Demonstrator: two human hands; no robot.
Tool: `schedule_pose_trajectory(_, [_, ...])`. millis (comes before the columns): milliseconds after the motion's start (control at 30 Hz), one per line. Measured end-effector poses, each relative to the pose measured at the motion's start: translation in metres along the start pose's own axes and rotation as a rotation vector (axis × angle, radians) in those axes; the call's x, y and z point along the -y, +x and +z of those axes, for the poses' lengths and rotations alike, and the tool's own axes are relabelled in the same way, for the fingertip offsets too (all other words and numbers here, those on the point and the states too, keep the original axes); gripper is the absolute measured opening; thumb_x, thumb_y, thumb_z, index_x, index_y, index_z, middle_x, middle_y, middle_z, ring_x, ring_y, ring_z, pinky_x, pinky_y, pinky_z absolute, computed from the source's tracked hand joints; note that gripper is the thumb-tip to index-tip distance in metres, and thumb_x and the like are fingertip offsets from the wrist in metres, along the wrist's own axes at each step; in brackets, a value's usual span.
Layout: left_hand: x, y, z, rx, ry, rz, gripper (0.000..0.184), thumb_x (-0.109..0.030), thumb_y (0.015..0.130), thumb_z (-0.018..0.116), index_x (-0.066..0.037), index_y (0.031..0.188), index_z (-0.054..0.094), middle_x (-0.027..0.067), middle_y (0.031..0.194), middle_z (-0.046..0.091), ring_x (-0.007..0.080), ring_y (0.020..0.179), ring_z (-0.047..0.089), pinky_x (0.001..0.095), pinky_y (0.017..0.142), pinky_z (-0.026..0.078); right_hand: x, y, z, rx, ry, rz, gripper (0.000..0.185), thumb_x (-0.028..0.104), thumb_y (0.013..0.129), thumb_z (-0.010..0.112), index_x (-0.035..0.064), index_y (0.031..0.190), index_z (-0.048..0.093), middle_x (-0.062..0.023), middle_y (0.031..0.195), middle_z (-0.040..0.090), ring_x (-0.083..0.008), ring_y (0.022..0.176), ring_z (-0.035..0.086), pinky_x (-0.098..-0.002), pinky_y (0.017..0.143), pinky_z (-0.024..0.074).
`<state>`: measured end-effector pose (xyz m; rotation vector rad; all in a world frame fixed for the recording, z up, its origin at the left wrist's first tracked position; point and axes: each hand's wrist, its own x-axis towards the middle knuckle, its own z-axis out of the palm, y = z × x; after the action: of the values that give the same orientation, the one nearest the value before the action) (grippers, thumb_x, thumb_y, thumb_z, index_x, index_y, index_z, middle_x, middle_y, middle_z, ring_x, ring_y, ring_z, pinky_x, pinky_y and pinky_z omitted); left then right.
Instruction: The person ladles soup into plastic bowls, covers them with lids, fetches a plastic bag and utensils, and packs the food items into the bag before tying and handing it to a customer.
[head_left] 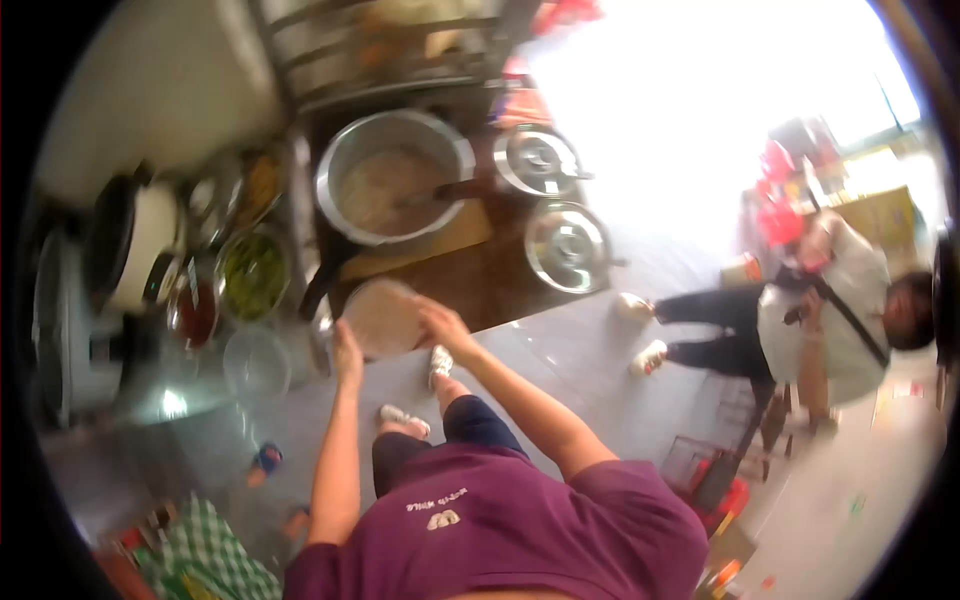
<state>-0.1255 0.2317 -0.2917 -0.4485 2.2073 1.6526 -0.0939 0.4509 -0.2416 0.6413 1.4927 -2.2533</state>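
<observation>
A round, pale, shallow item like a bowl or plate point(383, 318) is held between both my hands, over the near edge of the dark table; its contents are too blurred to name. My left hand point(347, 358) grips its left side, and my right hand point(443, 328) holds the right side. Just beyond stands a large metal pot point(330, 190) with pale food inside and a dark handle resting over its rim. Two round metal lids point(568, 248) lie to the pot's right.
On the left counter are a bowl of green vegetables point(254, 275), a bowl of red sauce point(192, 305), a clear bowl point(257, 365) and a white cooker point(150, 240). Another person point(825, 305) stands at the right. Green checked cloth point(205, 550) shows at lower left.
</observation>
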Motion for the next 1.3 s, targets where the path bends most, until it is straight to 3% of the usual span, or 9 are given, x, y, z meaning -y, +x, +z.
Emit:
schedule_pose_trajectory(133, [0.004,0.006,0.012,-0.139,0.099,0.111,0.066,-0.050,0.094,0.028,0.008,0.120,0.046,0.0213,0.123,0.050,0.0300,0.115,0.046,0.0350,0.097,0.035,0.018,-0.004,-0.004,-0.044,-0.032,0.067,0.039,0.024,0.090,0.047,0.0143,0.128,0.047,-0.0077,0.093,0.060,-0.0156,0.064,0.061,-0.0287,0.052,0.0530])
schedule_pose_trajectory(167, [-0.040,-0.009,0.028,-0.051,-0.210,-0.073,0.065,-0.049,0.094,0.029,0.008,0.123,0.044,0.0204,0.126,0.047,0.0291,0.117,0.044,0.0342,0.099,0.034,0.022,-0.005,-0.016,-0.051,-0.120,0.026,0.040,0.026,0.090,0.047,0.0153,0.128,0.047,-0.0083,0.095,0.060,-0.0152,0.063,0.060,-0.0292,0.053,0.0531])
schedule_pose_trajectory(200, [-0.005,0.012,0.028,-0.134,-0.066,0.083,0.064,-0.048,0.094,0.030,0.007,0.124,0.042,0.0198,0.129,0.044,0.0281,0.118,0.044,0.0334,0.099,0.034,0.032,-0.011,-0.018,-0.048,-0.094,0.046,0.041,0.027,0.090,0.047,0.0147,0.128,0.046,-0.0100,0.100,0.059,-0.0151,0.063,0.060,-0.0292,0.053,0.0528])
schedule_pose_trajectory(333, [-0.063,-0.025,0.040,-0.125,-0.475,-0.196,0.062,-0.046,0.094,0.033,0.008,0.124,0.041,0.0216,0.128,0.043,0.0291,0.117,0.043,0.0347,0.098,0.033,0.052,-0.034,-0.035,-0.086,-0.241,-0.025,0.050,0.032,0.088,0.048,0.0098,0.132,0.039,-0.0122,0.117,0.053,-0.0175,0.070,0.060,-0.0292,0.054,0.0522])
schedule_pose_trajectory(467, [-0.009,-0.009,0.020,-0.024,-0.030,0.245,0.047,-0.036,0.092,0.042,0.004,0.118,0.047,0.0147,0.110,0.054,0.0256,0.098,0.053,0.0348,0.086,0.040,0.064,-0.060,-0.052,-0.270,-0.207,-0.063,0.049,0.029,0.087,0.051,0.0072,0.129,0.040,-0.0132,0.107,0.055,-0.0194,0.074,0.061,-0.0325,0.058,0.0524])
schedule_pose_trajectory(733, [-0.052,-0.073,-0.040,0.106,-0.465,-0.306,0.046,-0.049,0.085,0.048,-0.011,0.112,0.053,0.0009,0.095,0.057,0.0136,0.079,0.052,0.0276,0.068,0.041,0.072,-0.087,-0.030,-0.426,-0.107,-0.236,0.043,0.022,0.084,0.051,0.0011,0.122,0.044,-0.0113,0.097,0.056,-0.0186,0.071,0.060,-0.0318,0.055,0.0518])
schedule_pose_trajectory(900, [-0.063,-0.076,-0.080,0.076,-0.691,-0.336,0.055,-0.060,0.074,0.059,-0.012,0.100,0.049,-0.0014,0.082,0.053,0.0114,0.066,0.051,0.0235,0.057,0.042,0.074,-0.102,-0.012,-0.461,-0.068,-0.294,0.038,0.020,0.082,0.051,0.0017,0.115,0.049,-0.0115,0.093,0.057,-0.0181,0.064,0.061,-0.0300,0.053,0.0513])
schedule_pose_trajectory(1033, [-0.068,-0.065,-0.092,-0.086,-0.823,-0.370,0.050,-0.049,0.072,0.068,-0.009,0.093,0.047,0.0005,0.079,0.053,0.0130,0.062,0.054,0.0233,0.051,0.044,0.077,-0.103,-0.002,-0.472,-0.083,-0.328,0.035,0.019,0.082,0.051,0.0015,0.112,0.051,-0.0110,0.092,0.058,-0.0175,0.062,0.060,-0.0292,0.052,0.0513])
schedule_pose_trajectory(1300, [-0.028,-0.034,-0.104,-0.148,-0.854,-0.304,0.033,-0.027,0.078,0.060,-0.003,0.097,0.049,0.0040,0.084,0.054,0.0158,0.069,0.058,0.0278,0.060,0.049,0.077,-0.094,-0.002,-0.461,-0.064,-0.350,0.034,0.017,0.081,0.052,0.0022,0.111,0.052,-0.0092,0.088,0.060,-0.0175,0.060,0.061,-0.0292,0.052,0.0521])
